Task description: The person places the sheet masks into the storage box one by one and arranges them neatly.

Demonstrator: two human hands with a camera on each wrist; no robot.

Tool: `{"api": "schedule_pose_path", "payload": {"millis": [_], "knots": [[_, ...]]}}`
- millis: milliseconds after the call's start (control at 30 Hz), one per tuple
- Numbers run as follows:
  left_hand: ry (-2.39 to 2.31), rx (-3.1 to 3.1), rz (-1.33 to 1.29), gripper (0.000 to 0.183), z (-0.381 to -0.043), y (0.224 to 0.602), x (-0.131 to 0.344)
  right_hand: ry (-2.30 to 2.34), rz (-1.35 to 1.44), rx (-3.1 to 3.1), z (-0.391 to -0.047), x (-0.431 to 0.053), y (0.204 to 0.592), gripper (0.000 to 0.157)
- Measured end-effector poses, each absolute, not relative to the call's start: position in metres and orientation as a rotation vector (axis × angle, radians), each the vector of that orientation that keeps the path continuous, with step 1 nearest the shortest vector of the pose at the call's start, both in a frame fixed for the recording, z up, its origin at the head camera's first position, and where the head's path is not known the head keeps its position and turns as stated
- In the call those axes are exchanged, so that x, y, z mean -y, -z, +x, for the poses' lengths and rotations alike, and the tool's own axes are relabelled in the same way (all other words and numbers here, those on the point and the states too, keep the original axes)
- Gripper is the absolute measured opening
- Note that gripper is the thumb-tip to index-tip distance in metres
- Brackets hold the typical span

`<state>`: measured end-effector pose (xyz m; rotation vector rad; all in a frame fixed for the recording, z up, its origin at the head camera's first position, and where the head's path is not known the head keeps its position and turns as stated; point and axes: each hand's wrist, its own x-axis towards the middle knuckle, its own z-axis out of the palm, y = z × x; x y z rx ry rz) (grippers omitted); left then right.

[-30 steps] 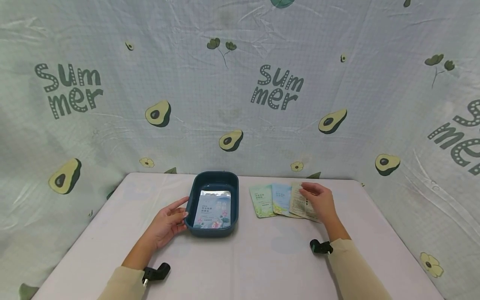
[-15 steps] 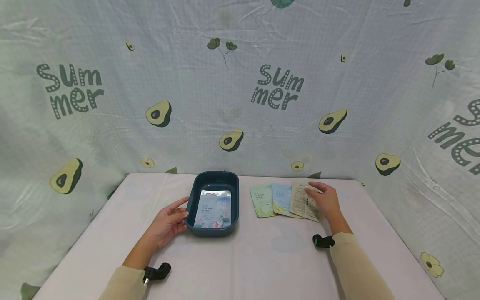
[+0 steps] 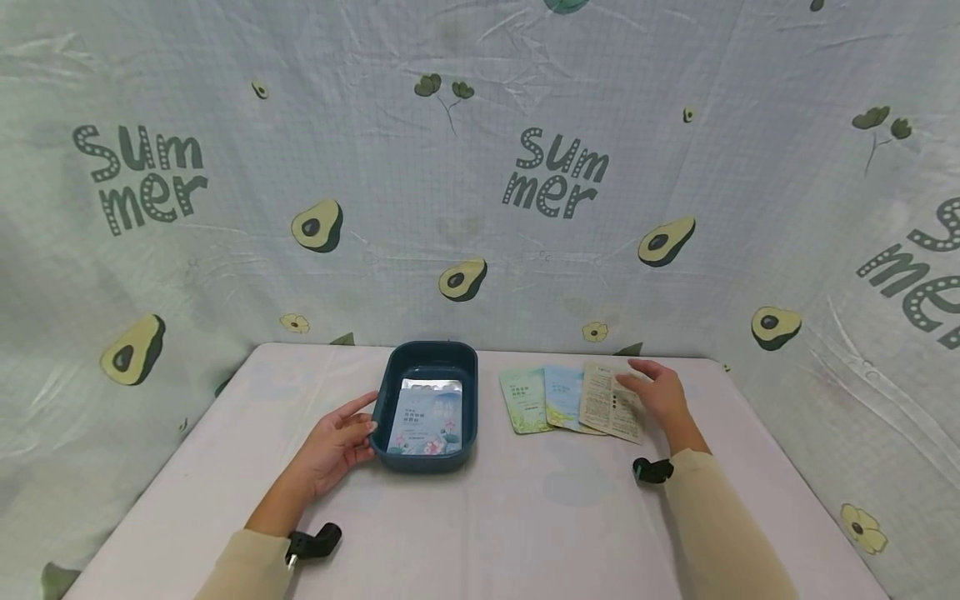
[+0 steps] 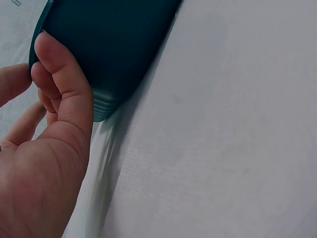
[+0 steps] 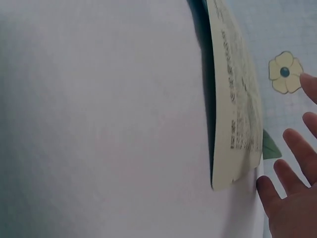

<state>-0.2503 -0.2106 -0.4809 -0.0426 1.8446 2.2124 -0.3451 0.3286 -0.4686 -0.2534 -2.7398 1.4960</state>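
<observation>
On the left of the head view, my left hand (image 3: 339,446) holds the left rim of a dark blue plastic tray (image 3: 470,417), thumb tip at the rim. The left wrist view shows thumb and fingers at the edge of the same tray (image 4: 114,44). Inside it lies a flat pale blue sachet (image 3: 426,421) printed with flowers. My right hand (image 3: 662,393), fingers spread and slightly bent, is at the right edge of a beige sachet (image 3: 603,408) covered in small print. In the right wrist view, nothing is between the fingers of this hand (image 5: 297,198).
Left of the beige sachet lie a light blue sachet (image 3: 562,392) and a green one (image 3: 527,400), overlapping in a fan. The table (image 3: 510,525) has a white cover. Behind it hangs a cloth (image 3: 390,183) printed with avocados.
My right hand has moved right, off the middle of the beige sachet, uncovering more of its print. My left hand and the tray have stayed in place.
</observation>
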Motion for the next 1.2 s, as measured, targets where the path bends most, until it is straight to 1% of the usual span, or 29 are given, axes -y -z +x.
{"api": "schedule_pose_path", "payload": {"millis": [133,500,633,933,1200], "knots": [[-2.217,-1.829,-0.039,0.063,-0.251,0.481,0.211,-1.467,-0.246,2.771,-0.349,-0.333,0.471,0.069],[-2.211,-1.847,-0.052,0.062,-0.252,0.482,0.211,-1.376,-0.265,2.857,-0.359,-0.336,0.477,0.063],[-2.209,-1.850,-0.059,0.062,-0.252,0.482,0.211,-1.354,-0.246,2.887,-0.360,-0.336,0.477,0.063],[-2.212,-1.842,-0.061,0.062,-0.252,0.483,0.211,-1.265,-0.230,2.983,-0.369,-0.342,0.480,0.070],[-2.207,-1.847,-0.047,0.061,-0.252,0.482,0.211,-1.263,-0.223,3.031,-0.372,-0.346,0.482,0.072]]}}
